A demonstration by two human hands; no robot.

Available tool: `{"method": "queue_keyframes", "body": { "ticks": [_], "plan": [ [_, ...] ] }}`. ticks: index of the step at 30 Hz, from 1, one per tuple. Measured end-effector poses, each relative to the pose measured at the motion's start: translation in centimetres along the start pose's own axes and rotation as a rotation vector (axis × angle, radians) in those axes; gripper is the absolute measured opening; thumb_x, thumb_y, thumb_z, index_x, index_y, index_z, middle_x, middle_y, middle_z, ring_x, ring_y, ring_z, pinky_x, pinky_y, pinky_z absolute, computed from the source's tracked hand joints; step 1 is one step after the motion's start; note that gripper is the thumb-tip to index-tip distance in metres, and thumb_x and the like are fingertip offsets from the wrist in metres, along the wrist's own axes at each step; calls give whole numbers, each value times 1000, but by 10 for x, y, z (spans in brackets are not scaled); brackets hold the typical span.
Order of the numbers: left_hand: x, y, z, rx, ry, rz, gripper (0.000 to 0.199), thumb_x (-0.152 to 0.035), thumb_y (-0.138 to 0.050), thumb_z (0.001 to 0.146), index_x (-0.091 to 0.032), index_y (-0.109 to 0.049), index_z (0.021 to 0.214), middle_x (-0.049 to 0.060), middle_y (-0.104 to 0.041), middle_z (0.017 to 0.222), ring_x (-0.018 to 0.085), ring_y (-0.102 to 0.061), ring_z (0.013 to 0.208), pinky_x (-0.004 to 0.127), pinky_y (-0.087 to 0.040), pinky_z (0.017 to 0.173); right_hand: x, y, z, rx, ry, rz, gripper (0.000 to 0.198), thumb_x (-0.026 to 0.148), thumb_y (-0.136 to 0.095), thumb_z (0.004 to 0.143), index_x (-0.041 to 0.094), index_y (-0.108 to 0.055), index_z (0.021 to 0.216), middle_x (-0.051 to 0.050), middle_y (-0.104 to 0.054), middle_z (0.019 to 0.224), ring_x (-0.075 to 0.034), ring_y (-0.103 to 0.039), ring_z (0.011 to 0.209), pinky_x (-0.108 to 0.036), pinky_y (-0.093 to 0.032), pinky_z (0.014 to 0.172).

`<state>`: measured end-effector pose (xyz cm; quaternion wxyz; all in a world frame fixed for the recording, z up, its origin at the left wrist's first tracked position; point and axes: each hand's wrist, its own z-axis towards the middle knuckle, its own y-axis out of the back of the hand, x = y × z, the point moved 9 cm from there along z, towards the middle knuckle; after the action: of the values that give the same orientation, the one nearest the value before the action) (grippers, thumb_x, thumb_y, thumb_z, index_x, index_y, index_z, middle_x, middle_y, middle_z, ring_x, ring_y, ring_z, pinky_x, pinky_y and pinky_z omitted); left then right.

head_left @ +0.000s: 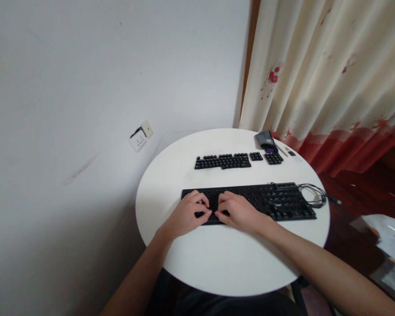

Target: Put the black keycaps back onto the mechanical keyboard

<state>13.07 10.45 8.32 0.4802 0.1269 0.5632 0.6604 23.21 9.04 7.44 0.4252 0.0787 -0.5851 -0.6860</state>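
A black keyboard (pixel 256 195) lies across the white round table, with most keycaps off and some still on at its lower right. My left hand (pixel 191 210) is over its left part, thumb and fingers drawn together in a pinch. Close beside it, my right hand (pixel 235 210) is curled the same way, fingertips down near the keyboard's lower rows. Whatever is between the fingertips is too small and dark to make out. Behind the keyboard, loose black keycaps (pixel 222 161) stand in keyboard order, with smaller groups (pixel 256 156) and a number-pad block (pixel 273 158) to their right.
The round white table (pixel 237 259) stands against a wall with a socket (pixel 138 140). A dark grey pouch (pixel 265 139) and small items lie at its back right. The coiled cable (pixel 316 195) hangs past the right edge. Curtains (pixel 299 79) and a plastic bag (pixel 386 232) are at right.
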Motion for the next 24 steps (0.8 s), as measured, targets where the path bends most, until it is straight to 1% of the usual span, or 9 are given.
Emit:
{"method": "queue_keyframes", "body": {
  "ticks": [2, 4, 7, 10, 14, 18, 21, 24],
  "plan": [
    [-1, 3, 0, -40, -14, 21, 19, -22, -58, 91, -22, -72, 77, 3, -67, 90, 19, -57, 89, 35, -46, 83, -2, 4, 1, -32, -3, 32, 21, 24, -59, 91, 19, -69, 74, -4, -63, 82, -16, -56, 81, -28, -41, 71],
    [0, 9, -1, -107, -14, 33, 20, -22, -56, 92, -21, -71, 79, 4, -67, 89, 19, -57, 88, 36, -46, 84, -8, 12, 2, -99, -37, 60, 22, 23, -57, 93, 18, -69, 75, -4, -63, 80, -16, -57, 79, -28, -42, 72],
    [6, 20, -2, -222, 18, 38, 19, -21, -54, 93, -20, -69, 82, 5, -67, 89, 18, -57, 86, 37, -47, 84, -24, 27, 1, -221, -132, 98, 20, 20, -54, 93, 19, -69, 80, -4, -64, 78, -16, -58, 78, -28, -43, 73],
    [11, 26, -4, -285, 57, 45, 18, -21, -55, 93, -20, -68, 82, 5, -67, 88, 18, -58, 85, 36, -47, 83, -40, 40, -2, -327, -216, 126, 20, 19, -51, 93, 19, -70, 86, -4, -67, 81, -17, -60, 78, -29, -45, 73],
    [16, 28, -5, -324, 103, 42, 19, -22, -54, 93, -20, -68, 80, 5, -68, 88, 18, -59, 86, 34, -48, 82, -55, 54, -9, -474, -276, 167, 22, 17, -50, 90, 18, -70, 96, -6, -71, 92, -19, -63, 82, -32, -47, 78],
    [18, 30, 0, -335, 124, 37, 17, -23, -55, 93, -21, -69, 85, 5, -70, 90, 19, -61, 88, 35, -49, 84, -67, 61, -15, -555, -325, 182, 23, 16, -49, 88, 19, -71, 95, -6, -72, 94, -19, -63, 81, -32, -48, 78],
    [19, 38, 13, -321, 124, 32, 17, -24, -54, 94, -21, -70, 93, 5, -72, 94, 19, -63, 91, 36, -49, 87, -77, 66, -19, -599, -378, 171, 23, 17, -50, 87, 19, -72, 94, -6, -73, 92, -19, -62, 76, -31, -48, 75],
    [22, 56, 34, -322, 142, 13, 20, -26, -52, 94, -20, -71, 97, 4, -73, 97, 19, -63, 93, 34, -49, 87, -85, 70, -23, -618, -421, 164, 24, 18, -50, 86, 18, -72, 94, -5, -73, 87, -18, -61, 72, -31, -47, 72]
  ]
}}
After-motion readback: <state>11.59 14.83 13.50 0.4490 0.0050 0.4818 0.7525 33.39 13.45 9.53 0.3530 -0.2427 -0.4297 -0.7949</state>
